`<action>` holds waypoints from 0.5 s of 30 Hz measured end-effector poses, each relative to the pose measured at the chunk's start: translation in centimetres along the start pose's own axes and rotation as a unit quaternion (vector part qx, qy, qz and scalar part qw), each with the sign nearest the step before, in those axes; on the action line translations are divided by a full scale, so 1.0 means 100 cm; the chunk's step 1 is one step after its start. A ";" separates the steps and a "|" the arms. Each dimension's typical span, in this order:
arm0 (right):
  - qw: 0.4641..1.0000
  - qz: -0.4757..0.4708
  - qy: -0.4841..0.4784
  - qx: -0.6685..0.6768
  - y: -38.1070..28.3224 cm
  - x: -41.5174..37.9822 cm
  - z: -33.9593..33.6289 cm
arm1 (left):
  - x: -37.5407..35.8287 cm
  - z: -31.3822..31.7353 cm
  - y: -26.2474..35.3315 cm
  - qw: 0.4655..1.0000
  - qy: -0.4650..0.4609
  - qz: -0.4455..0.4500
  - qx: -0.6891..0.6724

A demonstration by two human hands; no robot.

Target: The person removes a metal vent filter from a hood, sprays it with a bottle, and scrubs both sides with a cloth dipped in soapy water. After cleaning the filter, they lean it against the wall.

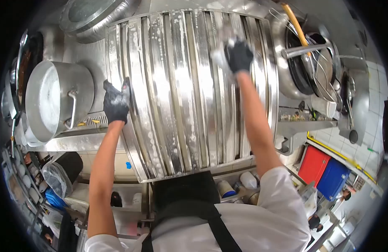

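Observation:
A large slatted metal panel (pixel 183 92), wet and spotted with suds, lies across the counter in front of me. My left hand (pixel 116 101), in a black glove with some foam on it, rests at the panel's left edge with thumb and fingers apart. Over the upper right slats is my right hand (pixel 239 54), also black-gloved, its fingers closed around something whitish and foamy. Motion blur hides what that thing is.
At the left stands a big metal pot (pixel 61 98), with a round metal vessel (pixel 89 19) behind. Right of the panel, a metal bowl (pixel 282 54) holds pans and utensils. Red (pixel 313 166) and blue (pixel 331 178) boxes are lower right. People (pixel 315 222) are farther off.

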State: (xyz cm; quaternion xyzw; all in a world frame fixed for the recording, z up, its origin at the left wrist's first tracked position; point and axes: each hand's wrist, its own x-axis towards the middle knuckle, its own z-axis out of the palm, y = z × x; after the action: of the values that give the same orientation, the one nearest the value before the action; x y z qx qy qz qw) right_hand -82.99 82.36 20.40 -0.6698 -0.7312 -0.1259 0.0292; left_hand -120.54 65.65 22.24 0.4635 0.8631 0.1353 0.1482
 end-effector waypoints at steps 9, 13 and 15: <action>0.991 -0.041 -0.039 0.122 0.028 -0.094 -0.029 | 0.002 -0.005 0.016 0.997 -0.007 -0.046 -0.059; 0.988 0.039 -0.112 0.096 0.027 -0.139 -0.044 | 0.005 -0.001 0.010 0.996 -0.013 -0.050 -0.076; 0.983 0.030 -0.065 0.171 0.015 -0.092 -0.051 | 0.006 -0.001 0.010 0.996 -0.013 -0.058 -0.059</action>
State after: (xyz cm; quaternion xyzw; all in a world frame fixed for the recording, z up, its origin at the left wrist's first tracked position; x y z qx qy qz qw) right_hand -81.20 72.39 23.59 -0.6832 -0.7219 0.0461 0.0996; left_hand -120.14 66.69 22.64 0.4051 0.8768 0.1717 0.1943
